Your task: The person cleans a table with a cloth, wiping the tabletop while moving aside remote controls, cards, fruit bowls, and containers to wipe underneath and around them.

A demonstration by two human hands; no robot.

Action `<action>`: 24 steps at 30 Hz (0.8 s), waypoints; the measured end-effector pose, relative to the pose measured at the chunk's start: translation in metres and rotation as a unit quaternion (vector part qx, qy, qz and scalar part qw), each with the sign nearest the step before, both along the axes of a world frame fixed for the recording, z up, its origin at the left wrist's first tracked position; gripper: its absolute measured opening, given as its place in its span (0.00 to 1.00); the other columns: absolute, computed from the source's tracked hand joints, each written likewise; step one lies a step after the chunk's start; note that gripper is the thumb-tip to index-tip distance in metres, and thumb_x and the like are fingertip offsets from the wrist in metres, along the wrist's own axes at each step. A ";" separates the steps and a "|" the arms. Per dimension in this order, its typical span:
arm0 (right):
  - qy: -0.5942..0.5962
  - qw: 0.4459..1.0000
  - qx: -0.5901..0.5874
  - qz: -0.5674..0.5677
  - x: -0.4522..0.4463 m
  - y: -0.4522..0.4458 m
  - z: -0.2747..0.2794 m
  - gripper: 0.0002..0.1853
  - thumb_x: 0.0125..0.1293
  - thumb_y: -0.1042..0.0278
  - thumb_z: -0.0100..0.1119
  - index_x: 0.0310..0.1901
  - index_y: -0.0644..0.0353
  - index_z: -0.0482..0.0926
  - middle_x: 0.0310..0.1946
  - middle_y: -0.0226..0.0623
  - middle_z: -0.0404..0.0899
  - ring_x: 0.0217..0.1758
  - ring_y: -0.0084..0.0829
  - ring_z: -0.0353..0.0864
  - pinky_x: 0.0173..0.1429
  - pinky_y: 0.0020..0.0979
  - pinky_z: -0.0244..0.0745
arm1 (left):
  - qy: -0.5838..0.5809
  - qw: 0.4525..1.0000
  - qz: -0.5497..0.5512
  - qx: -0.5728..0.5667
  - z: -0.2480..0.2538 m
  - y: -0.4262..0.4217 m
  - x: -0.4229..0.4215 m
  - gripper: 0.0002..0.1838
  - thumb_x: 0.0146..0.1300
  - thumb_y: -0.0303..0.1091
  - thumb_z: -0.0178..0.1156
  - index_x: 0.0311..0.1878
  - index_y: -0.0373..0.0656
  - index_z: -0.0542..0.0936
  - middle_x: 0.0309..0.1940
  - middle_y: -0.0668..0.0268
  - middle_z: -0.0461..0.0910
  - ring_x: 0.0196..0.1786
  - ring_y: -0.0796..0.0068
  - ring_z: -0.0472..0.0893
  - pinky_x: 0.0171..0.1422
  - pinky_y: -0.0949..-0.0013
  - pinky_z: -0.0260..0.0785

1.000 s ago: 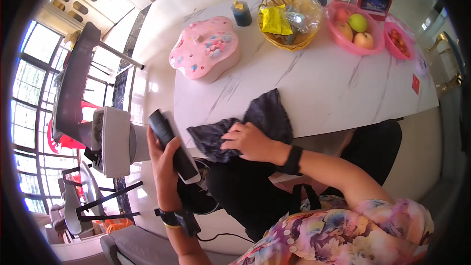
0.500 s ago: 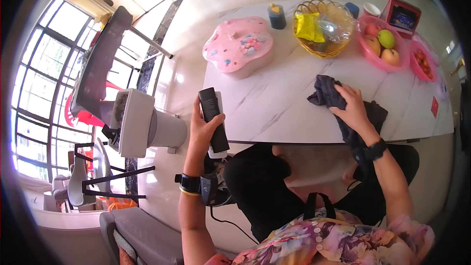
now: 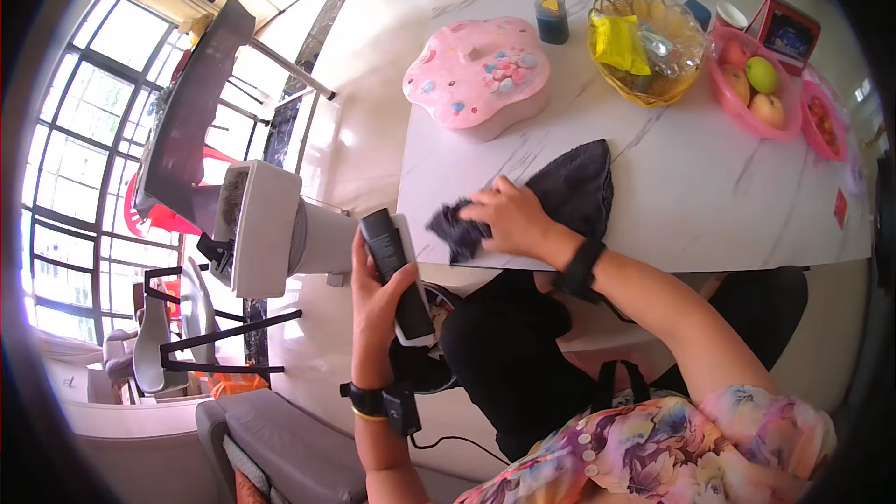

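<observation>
My left hand is closed around a long black oblong object, held upright off the table's left front corner. A flat white slab is pressed against the black object's far side in the same grip. My right hand presses on a dark grey cloth on the white marble-patterned table, near its front left edge. Its fingers are bent into the bunched left end of the cloth, while the rest spreads flat to the right. A pink flower-shaped box stands just behind the cloth.
Along the back stand a dark bottle, a yellow basket with packets, a pink fruit bowl, a smaller pink dish and a red-framed display. A white bin-like container is left of the table; a grey sofa lies lower left.
My right hand has swept the cloth left across the table, from the right side to the front left corner. My left hand has shifted slightly down and left, still gripping the black object.
</observation>
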State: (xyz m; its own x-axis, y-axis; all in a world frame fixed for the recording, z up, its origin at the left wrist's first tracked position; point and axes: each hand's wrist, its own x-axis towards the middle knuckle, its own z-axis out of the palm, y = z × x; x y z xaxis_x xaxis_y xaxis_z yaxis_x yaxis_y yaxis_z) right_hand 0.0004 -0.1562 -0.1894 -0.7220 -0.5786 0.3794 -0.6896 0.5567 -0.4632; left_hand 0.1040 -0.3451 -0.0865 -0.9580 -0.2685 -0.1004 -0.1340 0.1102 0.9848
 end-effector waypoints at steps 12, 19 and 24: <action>-0.237 0.916 -0.176 -0.273 0.074 0.234 0.046 0.27 0.48 0.68 0.66 0.52 0.66 0.72 0.45 0.43 0.76 0.52 0.37 0.74 0.58 0.32 0.67 | -0.002 0.996 -0.021 0.081 -0.002 0.019 0.005 0.43 0.48 0.30 0.61 0.69 0.43 0.53 0.40 0.62 0.72 0.38 0.74 0.76 0.40 0.71 0.74; -0.017 0.935 0.141 -0.324 0.046 0.197 0.015 0.26 0.50 0.56 0.66 0.52 0.55 0.75 0.52 0.40 0.67 0.55 0.44 0.68 0.51 0.40 0.73 | -0.086 0.899 -0.063 0.425 -0.026 0.037 0.042 0.40 0.47 0.36 0.62 0.67 0.47 0.58 0.37 0.60 0.68 0.33 0.71 0.71 0.33 0.70 0.68; -0.019 0.985 0.091 -0.143 0.006 0.076 0.015 0.23 0.51 0.56 0.64 0.50 0.52 0.77 0.51 0.39 0.67 0.53 0.43 0.68 0.50 0.42 0.73 | -0.058 0.860 -0.085 0.499 -0.040 0.031 0.060 0.50 0.43 0.34 0.67 0.71 0.53 0.52 0.34 0.61 0.67 0.29 0.70 0.71 0.30 0.68 0.67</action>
State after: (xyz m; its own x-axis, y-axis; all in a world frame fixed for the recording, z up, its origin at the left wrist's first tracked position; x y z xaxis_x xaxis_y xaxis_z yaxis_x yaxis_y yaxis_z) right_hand 0.0067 -0.0798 -0.1740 -0.8769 -0.4058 0.2576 -0.4768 0.8020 -0.3597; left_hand 0.1636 -0.3136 -0.1270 -0.9427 0.1506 -0.2977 -0.3040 -0.7552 0.5807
